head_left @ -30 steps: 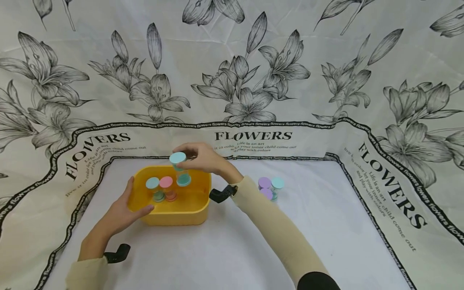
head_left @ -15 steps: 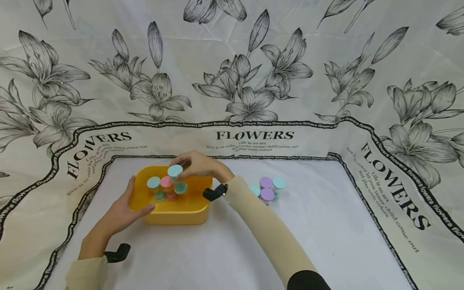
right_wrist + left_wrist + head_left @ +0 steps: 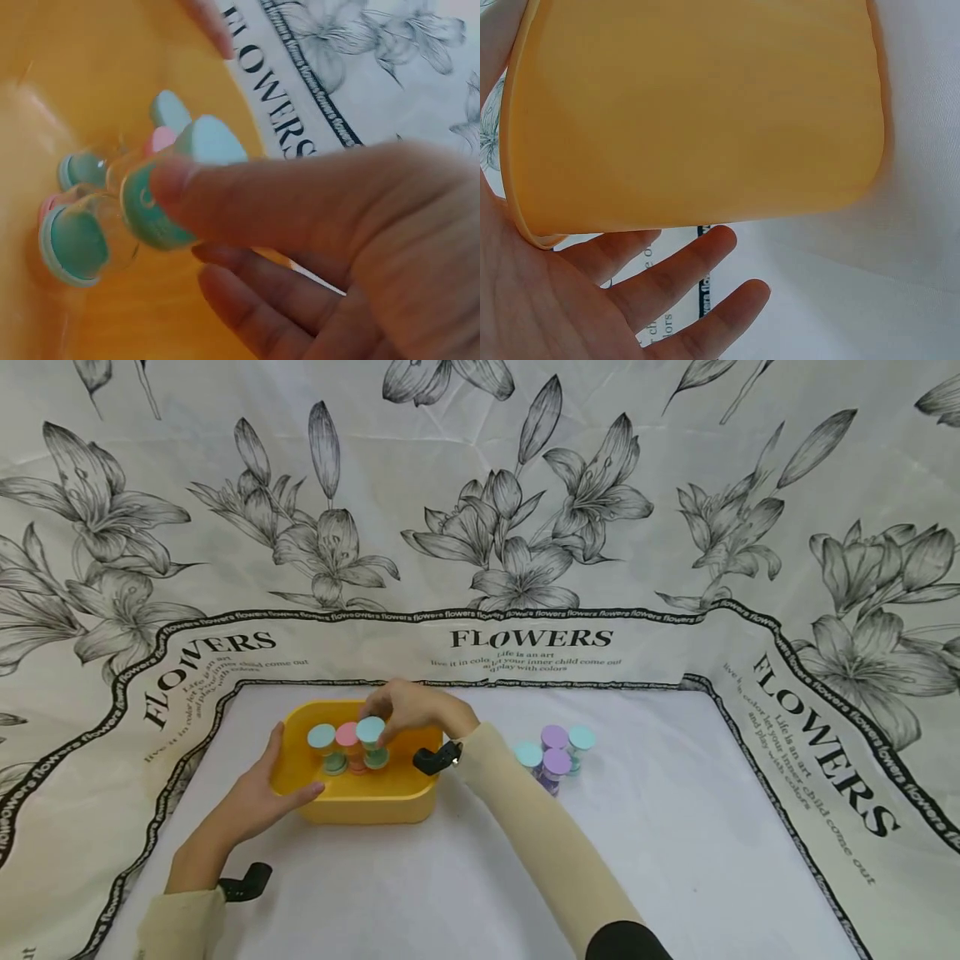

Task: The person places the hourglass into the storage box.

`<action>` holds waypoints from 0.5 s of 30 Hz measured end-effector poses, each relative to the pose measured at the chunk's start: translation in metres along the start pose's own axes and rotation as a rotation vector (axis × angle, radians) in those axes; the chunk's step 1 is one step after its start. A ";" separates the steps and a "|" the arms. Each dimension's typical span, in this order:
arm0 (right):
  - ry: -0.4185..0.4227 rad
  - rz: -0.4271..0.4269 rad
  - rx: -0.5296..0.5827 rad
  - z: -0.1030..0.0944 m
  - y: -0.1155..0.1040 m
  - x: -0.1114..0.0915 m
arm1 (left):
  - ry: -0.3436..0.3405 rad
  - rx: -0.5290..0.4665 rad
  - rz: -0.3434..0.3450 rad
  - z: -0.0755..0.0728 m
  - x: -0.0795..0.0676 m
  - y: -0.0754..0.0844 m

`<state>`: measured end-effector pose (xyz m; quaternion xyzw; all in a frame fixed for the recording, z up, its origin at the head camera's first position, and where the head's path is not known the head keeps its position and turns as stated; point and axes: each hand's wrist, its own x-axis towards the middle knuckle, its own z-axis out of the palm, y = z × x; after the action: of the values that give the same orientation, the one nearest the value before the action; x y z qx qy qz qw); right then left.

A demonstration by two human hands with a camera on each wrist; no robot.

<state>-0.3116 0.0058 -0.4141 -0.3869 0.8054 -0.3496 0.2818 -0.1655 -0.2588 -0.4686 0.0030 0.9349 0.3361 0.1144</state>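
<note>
In the head view my right hand [image 3: 411, 703] reaches into a yellow bin [image 3: 367, 812] and pinches a teal-capped sand timer [image 3: 371, 729]. The right wrist view has its thumb pressed on the upper teal end of that upright timer, close to the bin floor. Just left of it stand a pink sand timer [image 3: 348, 734] and another teal-capped sand timer [image 3: 322, 736]. My left hand [image 3: 247, 802] rests against the bin's left end, thumb along the front rim. From the left wrist, its fingers [image 3: 679, 281] extend loosely outside the yellow wall.
Right of the bin, on the white cloth, stands a cluster of sand timers: two purple ones [image 3: 557, 762] and two teal-capped ones [image 3: 581, 739]. A flower-printed cloth [image 3: 525, 543] rises behind the table.
My right hand has lowered the teal-capped sand timer into the bin, down beside the pink one. My left hand has stayed at the bin's left end.
</note>
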 end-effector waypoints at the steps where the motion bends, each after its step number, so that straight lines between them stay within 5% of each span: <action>1: -0.007 0.001 -0.032 0.001 -0.001 0.001 | 0.000 -0.001 -0.003 0.000 0.000 0.000; 7: -0.034 0.006 -0.180 0.005 -0.005 0.007 | -0.001 -0.017 0.001 0.000 -0.001 -0.001; 15: -0.036 0.040 -0.207 0.009 -0.001 0.008 | 0.012 -0.015 0.011 -0.001 0.000 -0.002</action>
<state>-0.3092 -0.0046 -0.4200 -0.4039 0.8396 -0.2520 0.2615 -0.1655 -0.2607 -0.4692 0.0054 0.9330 0.3437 0.1069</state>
